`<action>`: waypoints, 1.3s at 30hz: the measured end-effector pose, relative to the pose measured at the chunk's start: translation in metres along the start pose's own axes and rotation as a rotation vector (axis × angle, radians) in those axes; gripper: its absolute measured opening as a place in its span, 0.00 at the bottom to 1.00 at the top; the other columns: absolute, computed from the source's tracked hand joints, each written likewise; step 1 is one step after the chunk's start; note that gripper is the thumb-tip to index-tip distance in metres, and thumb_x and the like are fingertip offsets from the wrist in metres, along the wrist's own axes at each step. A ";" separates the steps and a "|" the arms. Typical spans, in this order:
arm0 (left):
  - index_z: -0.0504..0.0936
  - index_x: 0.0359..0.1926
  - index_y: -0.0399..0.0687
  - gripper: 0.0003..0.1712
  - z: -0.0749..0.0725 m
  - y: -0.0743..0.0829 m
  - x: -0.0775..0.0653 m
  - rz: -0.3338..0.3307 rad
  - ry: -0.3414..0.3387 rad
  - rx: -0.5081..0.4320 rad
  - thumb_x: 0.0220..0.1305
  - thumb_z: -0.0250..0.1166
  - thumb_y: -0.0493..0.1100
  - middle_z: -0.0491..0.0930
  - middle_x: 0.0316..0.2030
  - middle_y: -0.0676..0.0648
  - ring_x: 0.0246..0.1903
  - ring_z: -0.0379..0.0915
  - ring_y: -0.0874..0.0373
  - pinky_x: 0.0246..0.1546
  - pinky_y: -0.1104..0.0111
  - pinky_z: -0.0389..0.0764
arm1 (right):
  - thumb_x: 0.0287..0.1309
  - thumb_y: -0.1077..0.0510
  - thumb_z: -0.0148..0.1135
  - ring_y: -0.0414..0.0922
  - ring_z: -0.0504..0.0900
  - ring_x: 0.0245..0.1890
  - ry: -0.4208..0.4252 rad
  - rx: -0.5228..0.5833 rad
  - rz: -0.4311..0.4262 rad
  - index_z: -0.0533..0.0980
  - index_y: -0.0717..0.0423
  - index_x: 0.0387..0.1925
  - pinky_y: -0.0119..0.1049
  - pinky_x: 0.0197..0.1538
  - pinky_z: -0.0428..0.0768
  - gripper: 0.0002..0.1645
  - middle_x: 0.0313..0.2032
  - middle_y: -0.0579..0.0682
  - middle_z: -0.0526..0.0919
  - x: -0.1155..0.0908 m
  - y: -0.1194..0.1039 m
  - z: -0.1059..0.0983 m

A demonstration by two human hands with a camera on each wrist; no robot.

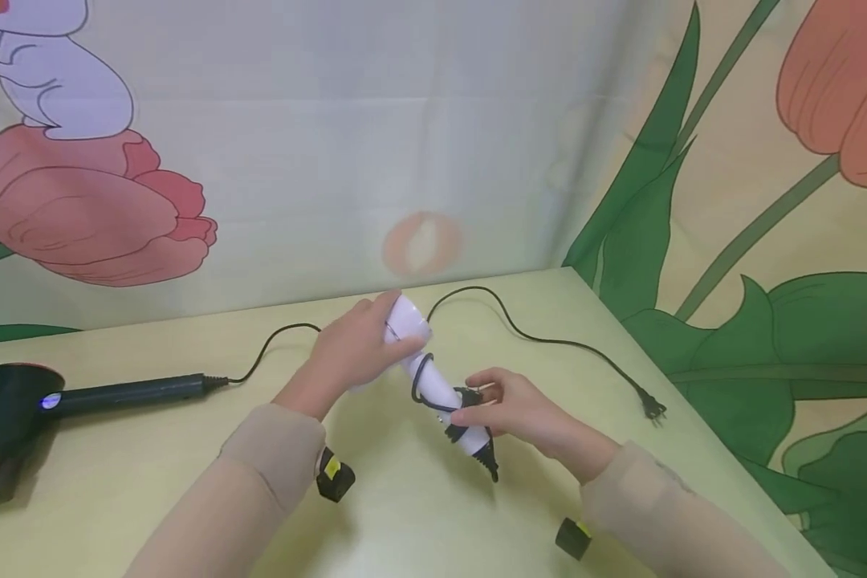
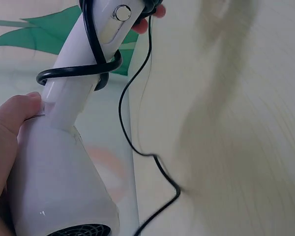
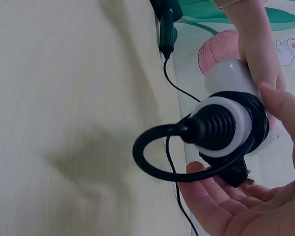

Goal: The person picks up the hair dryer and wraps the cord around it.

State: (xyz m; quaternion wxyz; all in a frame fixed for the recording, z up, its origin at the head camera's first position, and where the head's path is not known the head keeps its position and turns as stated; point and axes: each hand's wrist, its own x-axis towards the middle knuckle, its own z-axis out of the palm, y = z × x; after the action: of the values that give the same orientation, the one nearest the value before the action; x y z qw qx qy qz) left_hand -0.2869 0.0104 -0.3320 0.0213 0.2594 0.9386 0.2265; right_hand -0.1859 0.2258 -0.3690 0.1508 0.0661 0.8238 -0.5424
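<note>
My left hand [image 1: 354, 341] grips a white hair dryer [image 1: 437, 391] around its wide body, thumb across the near side. The dryer is held tilted above the table, its handle sloping down to the right. A black cord [image 2: 71, 72] loops loosely round the handle and is wound tightly near its end. There my right hand [image 1: 523, 409] holds the handle end, thumb on one side and curled fingers [image 3: 206, 196] beneath the dark plug [image 3: 234, 173]. A short loop of cord sticks out from the ribbed sleeve [image 3: 219, 127] at the handle's tip.
A black hair dryer [image 1: 130, 393] lies at the left of the pale table [image 1: 433, 522]. Its thin cord [image 1: 542, 340] passes behind my left hand to a plug [image 1: 653, 408] near the right edge. Printed cloth walls [image 1: 318, 160] stand behind and to the right.
</note>
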 end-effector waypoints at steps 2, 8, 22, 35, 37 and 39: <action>0.57 0.70 0.56 0.43 0.005 0.010 0.008 0.022 -0.011 0.004 0.58 0.57 0.66 0.72 0.44 0.43 0.37 0.72 0.50 0.30 0.61 0.72 | 0.44 0.50 0.74 0.45 0.82 0.37 0.034 -0.002 0.012 0.67 0.61 0.58 0.40 0.40 0.82 0.42 0.46 0.58 0.79 -0.002 0.005 -0.005; 0.58 0.69 0.57 0.43 0.020 0.040 0.031 0.069 -0.047 0.018 0.57 0.57 0.66 0.72 0.43 0.44 0.35 0.72 0.51 0.27 0.63 0.71 | 0.45 0.54 0.73 0.46 0.83 0.34 0.103 0.071 0.025 0.68 0.63 0.54 0.39 0.37 0.83 0.36 0.42 0.59 0.80 -0.007 0.028 -0.023; 0.69 0.61 0.54 0.40 0.049 0.082 0.066 0.148 -0.028 0.101 0.52 0.60 0.69 0.76 0.40 0.49 0.35 0.73 0.55 0.32 0.61 0.75 | 0.50 0.59 0.68 0.49 0.86 0.35 0.134 0.343 0.012 0.65 0.68 0.55 0.43 0.40 0.83 0.33 0.44 0.62 0.82 -0.016 0.065 -0.053; 0.65 0.65 0.50 0.44 0.043 0.055 0.053 0.190 0.133 0.132 0.55 0.58 0.71 0.71 0.59 0.45 0.53 0.72 0.46 0.48 0.51 0.74 | 0.52 0.62 0.65 0.44 0.85 0.34 0.210 0.438 0.044 0.64 0.68 0.58 0.37 0.40 0.83 0.33 0.39 0.56 0.83 0.004 0.077 -0.072; 0.64 0.66 0.49 0.43 0.041 0.044 0.048 0.190 0.145 0.130 0.57 0.57 0.70 0.70 0.60 0.45 0.54 0.71 0.44 0.48 0.50 0.74 | 0.53 0.61 0.65 0.44 0.85 0.35 0.234 0.418 0.044 0.63 0.68 0.59 0.37 0.40 0.83 0.34 0.41 0.57 0.82 0.009 0.078 -0.085; 0.64 0.66 0.48 0.44 0.041 0.033 0.044 0.176 0.136 0.141 0.58 0.56 0.69 0.70 0.60 0.43 0.54 0.71 0.43 0.48 0.50 0.74 | 0.55 0.59 0.64 0.44 0.85 0.37 0.248 0.401 0.046 0.61 0.67 0.62 0.37 0.41 0.82 0.36 0.46 0.60 0.80 0.015 0.078 -0.098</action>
State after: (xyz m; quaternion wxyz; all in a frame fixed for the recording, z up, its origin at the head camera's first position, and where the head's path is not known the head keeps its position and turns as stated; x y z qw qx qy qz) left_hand -0.3023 0.0741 -0.3506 -0.0807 0.3259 0.9250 0.1782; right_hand -0.1960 0.3457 -0.4057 0.0446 0.1793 0.7100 -0.6795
